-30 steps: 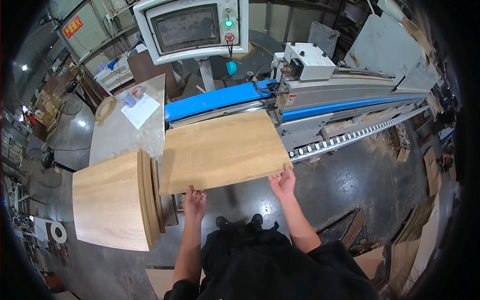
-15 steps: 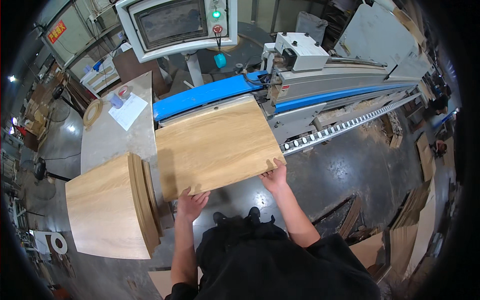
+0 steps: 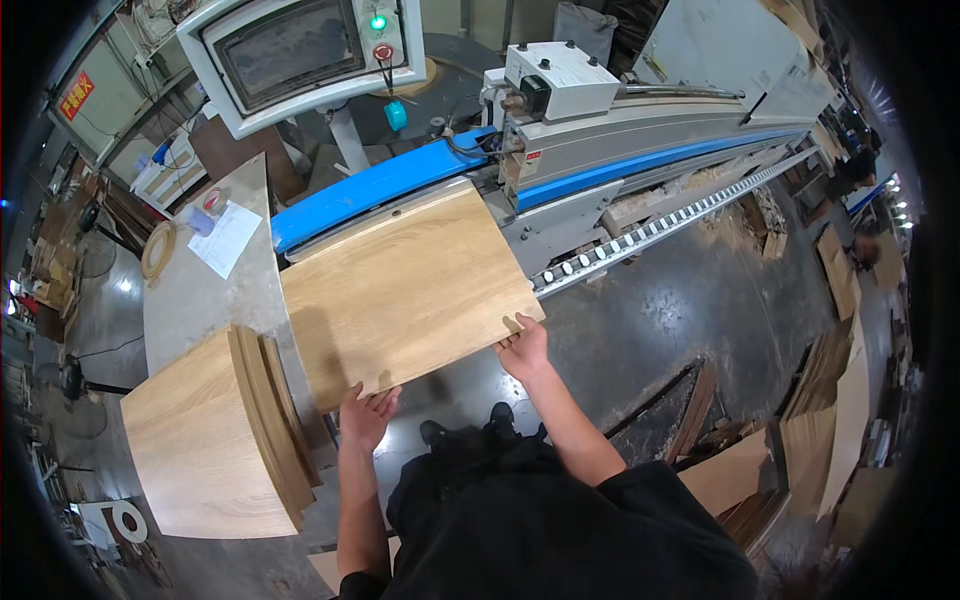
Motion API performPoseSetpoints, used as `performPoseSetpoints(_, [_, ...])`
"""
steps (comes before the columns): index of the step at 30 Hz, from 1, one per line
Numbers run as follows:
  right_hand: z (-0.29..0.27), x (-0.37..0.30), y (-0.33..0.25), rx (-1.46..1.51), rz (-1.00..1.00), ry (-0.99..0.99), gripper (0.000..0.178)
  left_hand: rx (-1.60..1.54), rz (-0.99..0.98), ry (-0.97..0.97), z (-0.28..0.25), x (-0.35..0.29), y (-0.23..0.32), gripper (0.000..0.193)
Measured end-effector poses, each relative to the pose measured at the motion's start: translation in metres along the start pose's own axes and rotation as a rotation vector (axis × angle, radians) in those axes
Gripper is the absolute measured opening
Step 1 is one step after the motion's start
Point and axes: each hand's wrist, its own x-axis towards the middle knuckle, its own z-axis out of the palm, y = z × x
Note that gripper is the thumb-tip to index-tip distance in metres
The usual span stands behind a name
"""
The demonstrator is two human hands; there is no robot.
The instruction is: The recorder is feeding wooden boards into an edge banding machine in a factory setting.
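A light wood-grain board (image 3: 410, 290) lies flat in front of me, its far edge against the machine beside the blue guard (image 3: 380, 192). Its near edge is in both my hands. At the near left part of that edge my left hand (image 3: 368, 415) grips it, thumb on top and fingers underneath. Close to the near right corner my right hand (image 3: 523, 350) holds it the same way. To the left is a stack of similar boards (image 3: 205, 440), apart from the one I hold.
A grey table (image 3: 235, 285) at the left bears a paper sheet (image 3: 224, 240), a tape roll (image 3: 212, 199) and a ring coil (image 3: 157, 250). Behind the board stand a control screen (image 3: 290, 60) and the edge machine (image 3: 565, 80). A roller rail (image 3: 650, 238) runs off right. Board offcuts (image 3: 812, 440) lean at the lower right.
The whole view has shifted and tilted a little, so everything appears farther left. Both hands keep the same hold on the board, which stays against the machine.
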Motion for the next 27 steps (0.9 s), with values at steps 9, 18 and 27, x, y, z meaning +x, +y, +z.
performPoseSetpoints(9, [-0.048,-0.004,0.000,-0.055,0.040,-0.165,0.041,0.631,0.127,0.014,0.001,-0.023,-0.004,0.051])
performPoseSetpoints(18, [-0.051,-0.034,0.064,-0.271,0.466,-0.257,0.062,1.786,1.030,0.925,0.044,0.055,0.084,0.088])
performPoseSetpoints(27, [-0.011,-0.005,0.080,-0.758,0.285,-0.129,0.050,1.775,0.796,0.791,0.040,0.109,0.163,0.118])
